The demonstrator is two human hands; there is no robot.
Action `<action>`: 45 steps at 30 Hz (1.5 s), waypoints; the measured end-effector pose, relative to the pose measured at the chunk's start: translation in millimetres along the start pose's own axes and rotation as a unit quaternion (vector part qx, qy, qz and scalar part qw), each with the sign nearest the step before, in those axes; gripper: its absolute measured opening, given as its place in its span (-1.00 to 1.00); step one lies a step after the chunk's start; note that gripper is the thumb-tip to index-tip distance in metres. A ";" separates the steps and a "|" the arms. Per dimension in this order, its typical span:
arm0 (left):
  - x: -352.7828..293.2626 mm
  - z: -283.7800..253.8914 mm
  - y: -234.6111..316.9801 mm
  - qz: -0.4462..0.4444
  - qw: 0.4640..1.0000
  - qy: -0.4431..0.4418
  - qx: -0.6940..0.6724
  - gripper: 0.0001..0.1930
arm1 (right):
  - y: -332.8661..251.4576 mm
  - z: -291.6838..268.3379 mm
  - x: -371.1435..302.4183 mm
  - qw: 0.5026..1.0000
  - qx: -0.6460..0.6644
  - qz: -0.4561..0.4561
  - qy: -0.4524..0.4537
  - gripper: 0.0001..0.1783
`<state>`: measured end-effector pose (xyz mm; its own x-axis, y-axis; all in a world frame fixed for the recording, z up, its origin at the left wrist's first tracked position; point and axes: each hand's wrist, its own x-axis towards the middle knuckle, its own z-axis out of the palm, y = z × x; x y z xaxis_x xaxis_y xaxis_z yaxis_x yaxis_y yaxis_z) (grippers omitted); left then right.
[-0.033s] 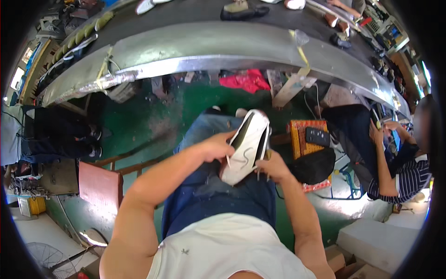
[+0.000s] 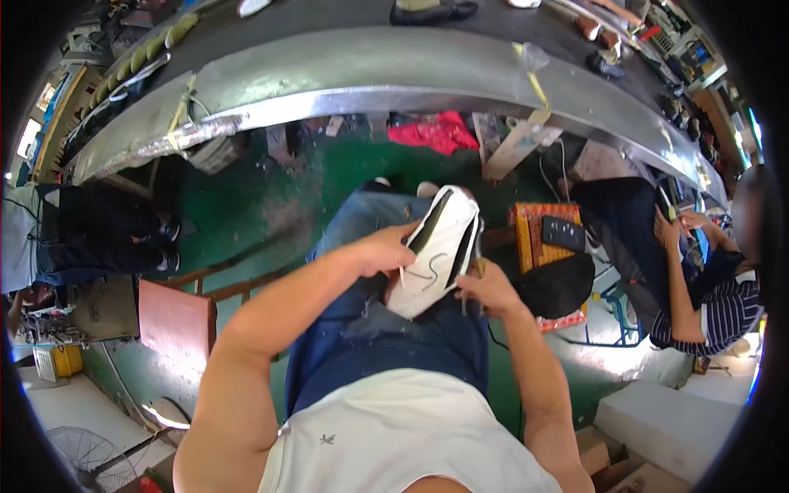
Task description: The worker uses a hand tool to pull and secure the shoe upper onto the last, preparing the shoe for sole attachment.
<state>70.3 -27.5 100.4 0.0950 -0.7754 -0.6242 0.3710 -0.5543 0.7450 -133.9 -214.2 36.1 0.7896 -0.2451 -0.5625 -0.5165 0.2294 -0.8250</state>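
Note:
A white shoe [image 2: 425, 275] with dark side openings and a curved dark line on it rests on my lap, its narrow brown-edged end pointing away from me. My left hand [image 2: 384, 251] is closed on its left edge, thumb on top of the white surface. At the shoe's right side, my right hand [image 2: 491, 289] is pinched close against the edge. A pale strip runs from the shoe to these fingertips, and something thin and greyish sticks up beside them. What exactly the right fingers grip is too small to tell.
A metal-edged conveyor [image 2: 329, 82] with shoes crosses ahead. To my right are a patterned orange box [image 2: 528, 246], a black remote-like object [image 2: 564, 235], a black cloth-like item [image 2: 559, 287] and a seated co-worker [image 2: 715, 304]. A reddish stool [image 2: 175, 324] and another person stand left.
The shoe has shifted very slightly toward the far side, staying in my left hand. My right fingers have moved a little up along its right edge. The view has tilted slightly.

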 end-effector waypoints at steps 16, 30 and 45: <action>12.3 29.2 -102.9 0.098 0.971 0.051 -0.211 -0.19 | -79.5 24.7 -54.0 0.749 -0.644 -0.069 -0.137 -0.66; 39.0 32.2 -115.5 0.209 0.878 0.350 0.250 -0.45 | -37.7 12.0 -19.6 0.751 -0.593 -0.281 0.070 -0.62; 17.3 40.9 -37.9 0.083 0.785 0.118 0.602 -0.33 | -7.5 -10.2 15.4 0.869 -0.459 -0.178 0.054 -0.63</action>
<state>20.1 -32.2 71.0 0.2703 -0.8682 -0.4161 -0.7939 -0.4455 0.4138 -121.3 -229.2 33.0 0.9433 -0.2444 -0.2246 -0.3318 -0.7144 -0.6160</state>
